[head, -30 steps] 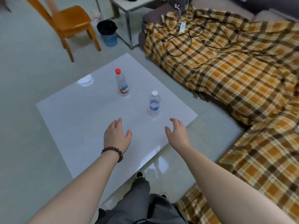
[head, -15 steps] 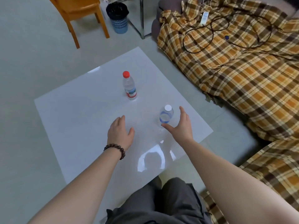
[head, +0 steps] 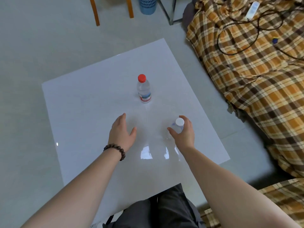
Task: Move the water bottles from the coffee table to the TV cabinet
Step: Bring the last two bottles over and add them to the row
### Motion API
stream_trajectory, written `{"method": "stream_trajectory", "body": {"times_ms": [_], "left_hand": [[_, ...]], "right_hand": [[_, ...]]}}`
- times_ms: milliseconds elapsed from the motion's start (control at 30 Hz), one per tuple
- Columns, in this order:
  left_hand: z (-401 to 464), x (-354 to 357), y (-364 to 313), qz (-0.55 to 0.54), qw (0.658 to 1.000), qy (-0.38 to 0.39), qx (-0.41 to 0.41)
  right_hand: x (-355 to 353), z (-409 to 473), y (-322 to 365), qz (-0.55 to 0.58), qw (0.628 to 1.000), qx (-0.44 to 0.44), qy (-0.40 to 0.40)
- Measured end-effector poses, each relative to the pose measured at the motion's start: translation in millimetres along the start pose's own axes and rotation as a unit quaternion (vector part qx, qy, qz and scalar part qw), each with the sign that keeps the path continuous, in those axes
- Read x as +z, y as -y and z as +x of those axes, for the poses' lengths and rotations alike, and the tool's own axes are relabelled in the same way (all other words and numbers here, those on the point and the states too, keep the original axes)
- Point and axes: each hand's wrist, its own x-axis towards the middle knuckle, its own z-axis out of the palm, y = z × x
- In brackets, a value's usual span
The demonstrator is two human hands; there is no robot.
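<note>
- Pale grey floor (head: 41,46) surrounds a glossy white tabletop (head: 85,102), seen from above at an angle.
- Along the right side lies a sofa under an orange-and-brown plaid blanket (head: 256,83), with a dark cable (head: 230,51) looped on it.
- At the top edge of the view stand wooden chair legs (head: 96,15) and a blue bin (head: 147,5).
- A red-capped water bottle (head: 144,89) stands upright near the middle of the tabletop, nearer its far edge than the hands, touched by nothing.
- A white-capped water bottle (head: 178,125) stands toward the right edge of the tabletop, nearer the person than the red-capped one.
- The right hand (head: 182,134) wraps around the white-capped bottle just below the cap, thumb on the left side and fingers on the right.
- The left hand (head: 121,132) hovers spread and empty above the tabletop, between the two bottles and to their left, touching neither.
- A dark bead bracelet (head: 115,150) sits on the left wrist.
- Dark trousers (head: 158,211) show below the near edge of the tabletop.
</note>
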Motion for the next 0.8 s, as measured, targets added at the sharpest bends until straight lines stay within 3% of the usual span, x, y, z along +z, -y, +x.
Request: {"method": "stream_trajectory", "body": {"times_ms": [467,800], "left_hand": [[168,42,-65,-0.219,0.97,-0.064,-0.083],[166,49,-64,-0.243,0.961,-0.116,-0.059]], "right_hand": [[10,103,45,0.009,0.996,-0.067,0.054],[7,111,48,-0.014,0.988,-0.095,0.121]]}}
